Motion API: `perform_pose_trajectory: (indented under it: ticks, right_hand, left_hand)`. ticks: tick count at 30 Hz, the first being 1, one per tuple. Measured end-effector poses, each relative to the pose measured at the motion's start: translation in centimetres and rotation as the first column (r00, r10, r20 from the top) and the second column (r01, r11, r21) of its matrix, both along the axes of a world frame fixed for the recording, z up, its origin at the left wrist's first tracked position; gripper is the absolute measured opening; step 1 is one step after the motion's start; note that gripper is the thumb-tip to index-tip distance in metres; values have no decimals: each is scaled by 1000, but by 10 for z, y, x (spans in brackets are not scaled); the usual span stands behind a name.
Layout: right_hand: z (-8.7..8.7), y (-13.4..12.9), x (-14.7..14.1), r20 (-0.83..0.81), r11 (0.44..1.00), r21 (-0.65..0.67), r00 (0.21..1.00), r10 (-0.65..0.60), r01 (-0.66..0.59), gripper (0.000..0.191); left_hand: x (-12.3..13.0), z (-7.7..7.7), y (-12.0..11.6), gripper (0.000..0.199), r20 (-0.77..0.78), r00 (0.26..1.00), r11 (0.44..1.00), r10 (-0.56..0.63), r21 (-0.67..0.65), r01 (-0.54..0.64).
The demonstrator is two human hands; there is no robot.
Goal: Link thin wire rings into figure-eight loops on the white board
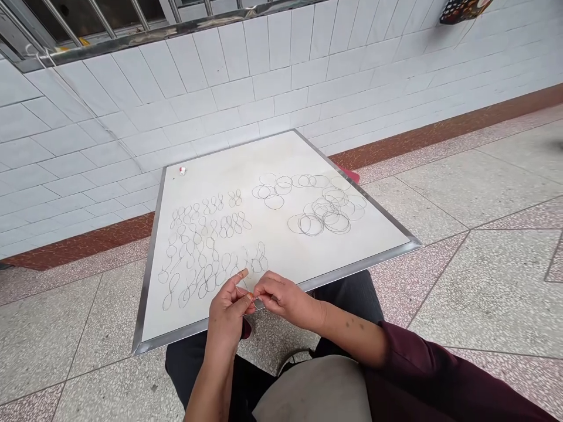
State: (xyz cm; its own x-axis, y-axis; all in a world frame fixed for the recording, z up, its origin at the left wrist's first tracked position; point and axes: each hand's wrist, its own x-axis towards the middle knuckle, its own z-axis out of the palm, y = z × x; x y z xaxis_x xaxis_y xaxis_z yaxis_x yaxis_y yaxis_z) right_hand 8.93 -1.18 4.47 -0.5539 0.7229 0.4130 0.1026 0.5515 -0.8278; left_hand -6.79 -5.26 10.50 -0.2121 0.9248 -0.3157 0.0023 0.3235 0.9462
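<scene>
L hand and R hand meet just over the near edge of the worktop, about mid-way along it, w/ a thin strand between them. L grip: thumb bent in, pinching the strand, while the index finger sticks out fwd w/ the strand running by its tip. R grip: thumb & fingertips pressed together on the strand, right beside the L thumb — exact crossing of the strand there is too fine to make out.

On the L part of the worktop, figure-eight loops lie in rough rows, the nearest just beyond the L index finger. Far R part: round loops, approx. circular, many overlapping, the densest cluster toward the R side. A small red-and-white item sits near the far L corner. Metal trim runs round the worktop.

Behind: white tiled wall w/ brown base strip, window bars upper L, a pale cord hanging below them. Upper R, a patterned item, partly cut off. Something red shows past the worktop's R edge — can't tell what. Speckled floor all round; dark maroon sleeve on the R arm.
</scene>
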Motion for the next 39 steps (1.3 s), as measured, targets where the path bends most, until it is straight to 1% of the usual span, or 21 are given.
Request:
perform_pose_trajectory:
  ticks: [4,7,11,15,18,20,22,24,26,28,31,33,39]
  right_hand:
    - [-4,4,0,6,999,-14,999,-32,32,20]
    - [-3,5,-1,-9,997,-43,998,-60,60,19]
    - [-2,3,0,-15,999,-36,1000,-23,22,16]
    - [-9,3,1,-22,1000,-27,1000,16,-17,14]
    - [-13,3,1,-30,1000,-17,999,26,-27,14]
    - [-13,3,0,-33,1000,-23,999,13,-13,14]
    - [-11,1,-1,-40,998,-63,999,-28,25,12]
    - [-9,-1,-2,-70,987,-149,995,-70,59,9]
    - [-6,-5,-2,-110,964,-258,989,-96,64,9]
    - [-5,-8,-3,-134,938,-339,984,-119,68,11]
    - [-2,-11,-5,-148,915,-396,977,-150,81,8]
    - [1,-12,-6,-171,901,-428,973,-153,67,8]
    - [4,-13,-7,-236,838,-545,958,-160,6,10]
  left_hand:
    - [6,-6,3,53,-14,999,998,47,41,-47]
    - [10,-6,2,50,1,999,997,45,70,-45]
    - [10,-3,-1,55,2,1000,998,28,54,-29]
    - [10,-3,-1,58,16,1000,998,19,56,-19]
    - [10,-5,-1,58,32,999,999,21,47,-23]
    - [10,-7,-1,62,46,998,998,32,51,-34]
    - [9,-9,-2,67,65,997,996,45,76,-50]
    - [8,-11,-3,70,72,996,992,58,106,-66]
    - [7,-12,-4,70,67,996,989,65,130,-73]
    - [8,-13,-6,70,62,995,985,76,148,-85]
    - [11,-14,-10,68,81,992,979,101,171,-114]
    - [12,-12,-11,68,108,987,975,119,177,-137]
    - [15,-7,-13,71,171,973,976,152,128,-175]
